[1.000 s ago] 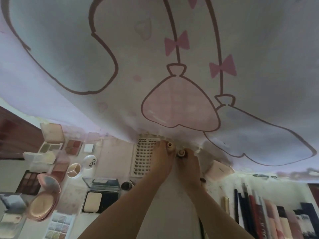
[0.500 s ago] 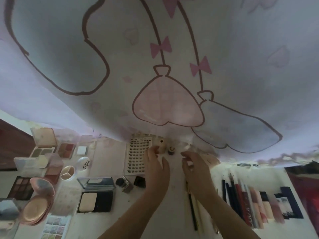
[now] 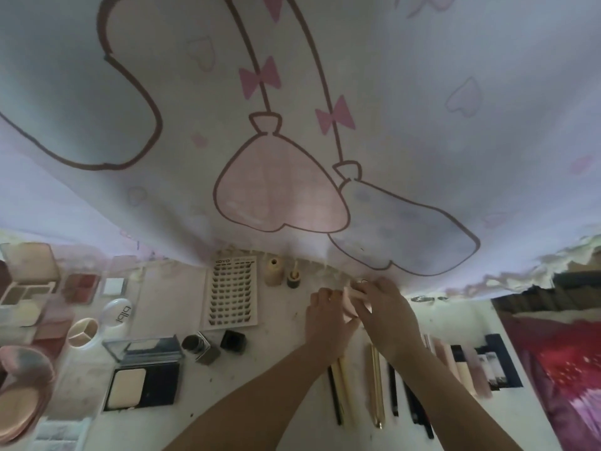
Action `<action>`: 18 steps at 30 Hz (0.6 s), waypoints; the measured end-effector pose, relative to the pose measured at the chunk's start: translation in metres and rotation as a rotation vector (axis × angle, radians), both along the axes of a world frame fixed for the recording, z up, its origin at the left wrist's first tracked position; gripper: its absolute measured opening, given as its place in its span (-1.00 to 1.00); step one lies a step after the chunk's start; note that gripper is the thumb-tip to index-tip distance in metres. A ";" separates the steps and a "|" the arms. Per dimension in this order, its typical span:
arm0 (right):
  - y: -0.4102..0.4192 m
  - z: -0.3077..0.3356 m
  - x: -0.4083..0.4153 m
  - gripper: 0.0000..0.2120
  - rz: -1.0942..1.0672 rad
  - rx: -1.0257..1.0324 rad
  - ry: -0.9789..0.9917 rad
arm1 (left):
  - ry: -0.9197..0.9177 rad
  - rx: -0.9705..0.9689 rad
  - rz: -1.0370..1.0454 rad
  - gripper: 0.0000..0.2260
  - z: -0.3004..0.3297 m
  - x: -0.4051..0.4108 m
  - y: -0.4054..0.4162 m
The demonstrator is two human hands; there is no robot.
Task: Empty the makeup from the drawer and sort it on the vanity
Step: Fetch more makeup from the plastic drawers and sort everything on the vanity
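On the white vanity top (image 3: 279, 362), my left hand (image 3: 328, 320) and my right hand (image 3: 387, 315) meet around a pale pink flat case (image 3: 352, 299) near the curtain's hem. The left hand holds its left side and the right hand covers its top and right side, so most of the case is hidden. Left of the hands stand a beige bottle (image 3: 272, 271) and a small dark bottle (image 3: 293, 278), both upright. A white lash tray (image 3: 232, 291) lies beside them.
A printed curtain (image 3: 292, 125) hangs over the back of the vanity. Open palettes and compacts (image 3: 32, 288) fill the left, with a black powder compact (image 3: 143, 382) and two dark jars (image 3: 201, 346) in front. Pencils and a gold tube (image 3: 375, 385) lie under my forearms; lipsticks (image 3: 465, 362) lie at the right.
Both hands have left the two small bottles standing at the back and moved right, closing around the pale pink case. The view has shifted a little.
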State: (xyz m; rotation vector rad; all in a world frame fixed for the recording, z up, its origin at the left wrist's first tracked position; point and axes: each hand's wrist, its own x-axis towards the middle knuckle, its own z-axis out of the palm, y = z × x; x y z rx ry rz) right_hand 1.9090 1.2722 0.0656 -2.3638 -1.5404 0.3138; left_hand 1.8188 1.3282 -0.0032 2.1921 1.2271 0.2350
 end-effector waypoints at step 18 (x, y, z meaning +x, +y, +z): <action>-0.014 0.081 -0.100 -0.86 -0.112 -0.074 1.468 | -0.917 -0.570 0.220 -0.82 0.132 -0.155 -0.004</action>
